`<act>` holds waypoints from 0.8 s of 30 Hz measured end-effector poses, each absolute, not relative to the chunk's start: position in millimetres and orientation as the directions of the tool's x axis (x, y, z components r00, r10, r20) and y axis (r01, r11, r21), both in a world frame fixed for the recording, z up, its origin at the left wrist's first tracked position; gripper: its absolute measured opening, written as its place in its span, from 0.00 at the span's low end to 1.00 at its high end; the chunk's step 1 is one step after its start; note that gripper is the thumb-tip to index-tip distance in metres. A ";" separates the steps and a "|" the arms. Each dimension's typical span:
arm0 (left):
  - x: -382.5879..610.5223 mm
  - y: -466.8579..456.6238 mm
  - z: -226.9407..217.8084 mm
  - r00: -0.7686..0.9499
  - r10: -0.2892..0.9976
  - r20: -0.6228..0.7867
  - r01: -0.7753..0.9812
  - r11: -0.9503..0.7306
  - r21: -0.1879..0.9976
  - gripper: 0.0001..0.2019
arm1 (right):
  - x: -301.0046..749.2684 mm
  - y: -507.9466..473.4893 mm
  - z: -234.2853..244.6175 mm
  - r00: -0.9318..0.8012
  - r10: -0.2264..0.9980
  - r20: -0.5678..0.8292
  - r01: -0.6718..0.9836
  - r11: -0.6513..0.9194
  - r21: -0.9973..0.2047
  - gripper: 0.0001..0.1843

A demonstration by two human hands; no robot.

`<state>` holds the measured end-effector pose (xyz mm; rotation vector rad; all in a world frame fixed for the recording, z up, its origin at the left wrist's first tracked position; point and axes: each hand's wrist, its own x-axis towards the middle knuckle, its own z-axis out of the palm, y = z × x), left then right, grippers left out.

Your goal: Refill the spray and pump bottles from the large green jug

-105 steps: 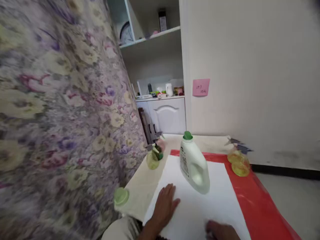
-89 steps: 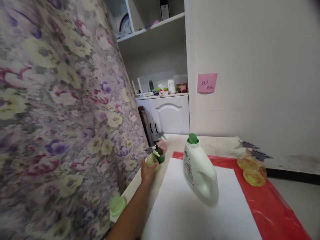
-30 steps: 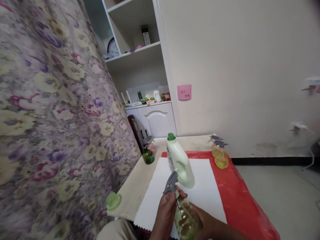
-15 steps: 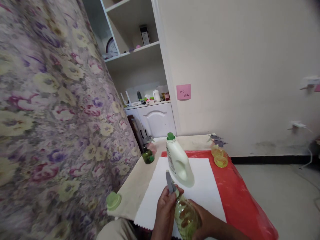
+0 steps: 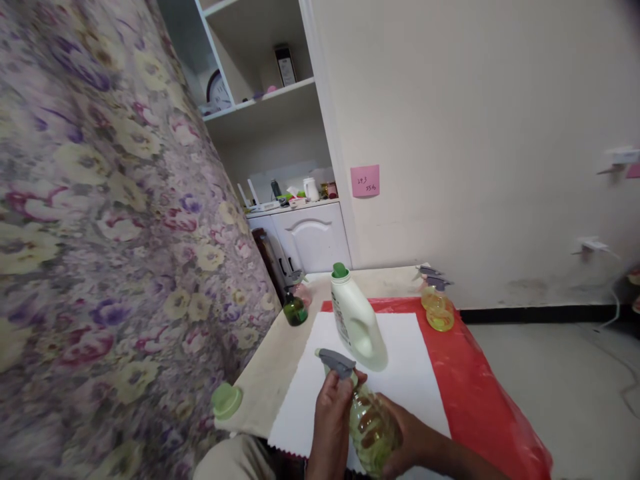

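A clear yellow-green spray bottle [image 5: 370, 430] with ribbed sides is held close to me, over the near part of a white sheet [image 5: 300, 400]. At its neck, the fingers of my left hand [image 5: 333, 407] are closed around the base of the grey trigger sprayer head [image 5: 337, 363], whose nozzle points left. My right hand [image 5: 405, 433] wraps the bottle's body from the right. Just beyond stands a pale green detergent jug [image 5: 357, 320] with an uncapped-looking green neck. A light green cap [image 5: 227, 400] lies at the table's left corner.
Yellow spray bottles [image 5: 440, 313] stand on the red covering [image 5: 480, 393] at the back right. A dark green bottle [image 5: 295, 310] and a pinkish one are at the back left. A floral curtain [image 5: 125, 267] hangs along the left side.
The sprayer head has turned, its nozzle swinging from pointing away to pointing left. Both hands remain on the spray bottle. The jug and other bottles stay put.
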<state>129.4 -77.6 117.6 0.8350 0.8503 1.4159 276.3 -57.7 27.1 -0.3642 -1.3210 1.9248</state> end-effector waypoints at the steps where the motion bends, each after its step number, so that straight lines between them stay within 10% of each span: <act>1: 130.5 -77.7 117.1 -0.032 0.999 -0.007 -0.445 -0.008 0.895 0.16 | 276.3 -57.4 26.9 -0.672 0.718 0.182 -0.434 -0.182 -0.882 0.56; 24: 138.1 -71.1 127.7 -0.049 0.998 0.040 -0.304 -0.053 0.951 0.19 | 274.6 -55.0 28.8 -0.642 0.724 0.252 -0.513 -0.161 -0.843 0.54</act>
